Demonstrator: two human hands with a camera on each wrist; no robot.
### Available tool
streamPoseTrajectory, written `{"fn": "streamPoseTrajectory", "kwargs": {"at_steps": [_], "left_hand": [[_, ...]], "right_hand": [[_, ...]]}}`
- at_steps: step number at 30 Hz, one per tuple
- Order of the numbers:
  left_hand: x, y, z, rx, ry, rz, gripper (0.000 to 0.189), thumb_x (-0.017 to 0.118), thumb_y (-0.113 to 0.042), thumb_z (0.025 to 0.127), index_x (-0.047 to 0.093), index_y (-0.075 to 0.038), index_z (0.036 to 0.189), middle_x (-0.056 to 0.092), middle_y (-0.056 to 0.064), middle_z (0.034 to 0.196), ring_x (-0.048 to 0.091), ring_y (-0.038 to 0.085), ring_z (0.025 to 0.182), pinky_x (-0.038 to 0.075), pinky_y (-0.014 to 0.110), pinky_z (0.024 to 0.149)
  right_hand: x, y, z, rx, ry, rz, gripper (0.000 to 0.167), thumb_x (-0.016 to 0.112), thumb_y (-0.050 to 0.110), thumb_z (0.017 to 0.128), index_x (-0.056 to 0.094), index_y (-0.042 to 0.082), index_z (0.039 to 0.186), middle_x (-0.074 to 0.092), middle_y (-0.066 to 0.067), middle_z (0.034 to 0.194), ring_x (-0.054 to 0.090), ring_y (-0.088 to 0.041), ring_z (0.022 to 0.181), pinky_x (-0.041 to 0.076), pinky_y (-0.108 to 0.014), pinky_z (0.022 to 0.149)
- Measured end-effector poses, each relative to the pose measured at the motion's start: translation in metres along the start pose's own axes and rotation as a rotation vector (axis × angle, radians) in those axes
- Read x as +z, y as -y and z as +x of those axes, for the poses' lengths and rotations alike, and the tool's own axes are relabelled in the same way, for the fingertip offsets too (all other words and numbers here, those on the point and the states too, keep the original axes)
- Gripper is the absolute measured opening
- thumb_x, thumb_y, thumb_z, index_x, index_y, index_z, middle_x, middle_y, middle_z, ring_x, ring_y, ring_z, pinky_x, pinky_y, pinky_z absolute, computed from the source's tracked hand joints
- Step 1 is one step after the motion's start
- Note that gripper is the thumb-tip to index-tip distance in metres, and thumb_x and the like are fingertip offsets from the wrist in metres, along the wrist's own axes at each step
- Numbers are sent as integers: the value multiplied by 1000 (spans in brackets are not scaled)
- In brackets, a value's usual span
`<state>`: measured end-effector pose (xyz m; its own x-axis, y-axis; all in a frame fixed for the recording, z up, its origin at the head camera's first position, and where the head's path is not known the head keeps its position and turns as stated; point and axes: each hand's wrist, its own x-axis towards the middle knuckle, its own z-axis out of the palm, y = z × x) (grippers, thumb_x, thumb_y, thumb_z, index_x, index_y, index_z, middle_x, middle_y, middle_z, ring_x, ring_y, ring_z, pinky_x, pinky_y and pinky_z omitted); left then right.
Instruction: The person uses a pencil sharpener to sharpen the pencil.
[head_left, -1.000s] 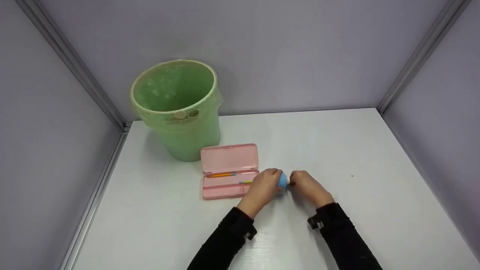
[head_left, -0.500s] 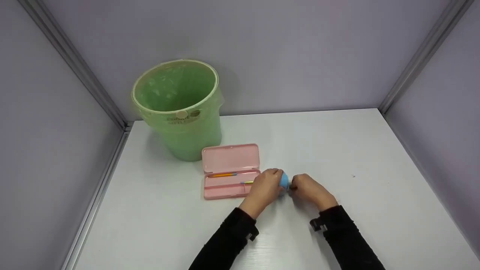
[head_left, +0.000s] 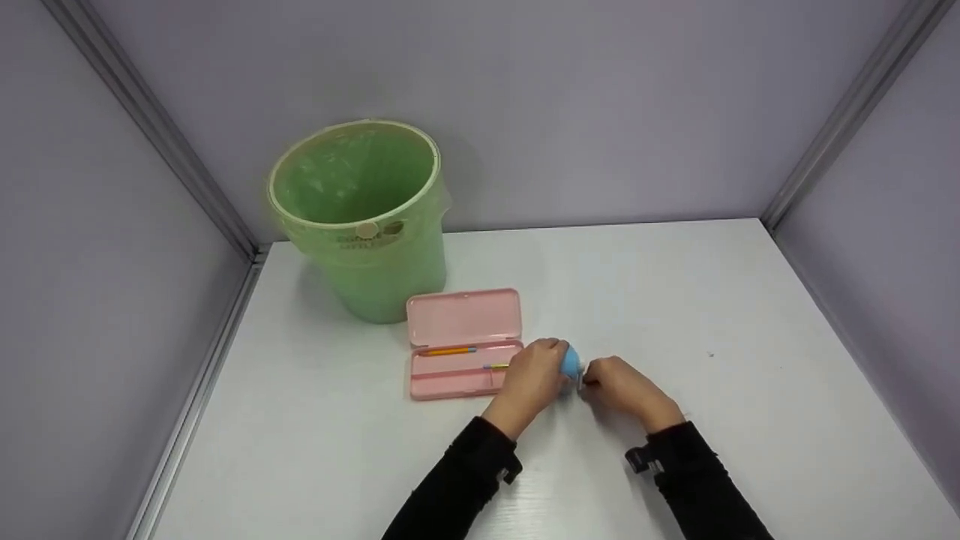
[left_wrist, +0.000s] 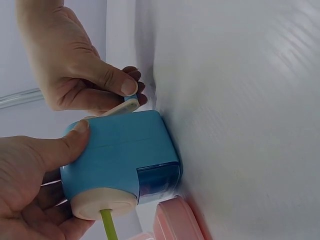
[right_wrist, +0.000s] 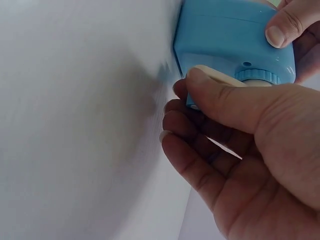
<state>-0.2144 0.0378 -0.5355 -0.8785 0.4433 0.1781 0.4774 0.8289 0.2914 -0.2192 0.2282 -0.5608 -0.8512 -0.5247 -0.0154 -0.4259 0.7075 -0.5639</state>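
Observation:
A blue crank pencil sharpener [left_wrist: 117, 147] stands on the white table, and my left hand [head_left: 531, 379] grips its body from above. A green pencil [left_wrist: 108, 225] sticks out of the cream round port facing the pencil case. On the opposite side, my right hand [head_left: 626, 388] pinches the blue knob [right_wrist: 190, 102] of the cream crank handle [right_wrist: 220, 76] between thumb and fingers. In the left wrist view the sharpener's dark translucent shavings drawer [left_wrist: 159, 178] shows low on its side. The left palm hides most of the sharpener in the head view.
An open pink pencil case [head_left: 450, 384] lies left of the sharpener, with an orange pencil [head_left: 448, 351] inside. Behind it stands a green bucket [head_left: 375, 262] lined with a clear bag. Walls [head_left: 600, 112] enclose the white table [head_left: 337, 465] at the back and sides.
My right hand has moved slightly down at the sharpener's side, with the crank turning round. My left hand keeps its grip on the body. The whole head view has shifted slightly right.

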Motion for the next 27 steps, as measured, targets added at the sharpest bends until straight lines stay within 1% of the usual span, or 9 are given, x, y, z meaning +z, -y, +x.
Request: {"fn": "streamPoseTrajectory", "kwargs": {"at_steps": [2,4,8,13,16,18,23,27], "left_hand": [[0,0,-1,-3,3,0,48,86,-21,86,69,-5,128,72,8,124,69,22,114,57,32,94],[0,0,-1,1,-7,7,47,87,-22,85,70,-6,126,72,8,122,69,22,113,57,33,92],[3,0,-2,14,-47,36,44,88,-22,84,71,-7,122,73,7,118,71,21,109,59,34,88],[4,-2,0,-4,-58,58,43,88,-22,83,72,-7,120,73,7,116,71,21,106,59,34,86],[2,-4,0,-16,-43,68,43,87,-22,84,73,-7,121,73,6,116,71,20,106,60,34,85],[0,-5,0,-18,-33,79,43,87,-22,84,73,-7,121,73,6,116,70,20,106,59,33,86],[-1,-6,3,-41,4,98,46,86,-24,85,72,-8,126,72,5,120,69,19,111,58,31,90],[-2,-6,4,-49,23,94,47,86,-22,86,71,-8,128,72,5,122,68,19,113,58,32,91]], "right_hand": [[0,0,-3,-7,5,3,15,67,-7,89,74,2,81,66,0,75,46,-6,66,44,-25,64],[-1,0,-5,-10,15,2,16,65,-8,91,74,3,83,64,1,76,46,-7,68,43,-25,66],[-2,3,-9,8,41,15,19,61,-8,92,72,4,82,58,4,75,45,-8,69,42,-26,68],[-5,6,-12,30,64,19,17,60,-5,95,73,5,86,62,3,79,48,-9,72,45,-28,70],[-8,9,-14,20,80,15,17,58,-3,97,71,4,87,60,3,79,48,-10,72,45,-29,70],[-10,11,-15,19,91,18,16,59,-1,98,70,3,88,62,1,80,50,-10,73,46,-30,71],[-19,17,-16,8,106,45,14,61,4,101,70,-1,93,68,-8,86,56,-11,78,51,-35,74],[-24,19,-18,-7,104,36,14,60,5,102,71,-1,95,69,-7,89,58,-11,80,52,-35,75]]}}
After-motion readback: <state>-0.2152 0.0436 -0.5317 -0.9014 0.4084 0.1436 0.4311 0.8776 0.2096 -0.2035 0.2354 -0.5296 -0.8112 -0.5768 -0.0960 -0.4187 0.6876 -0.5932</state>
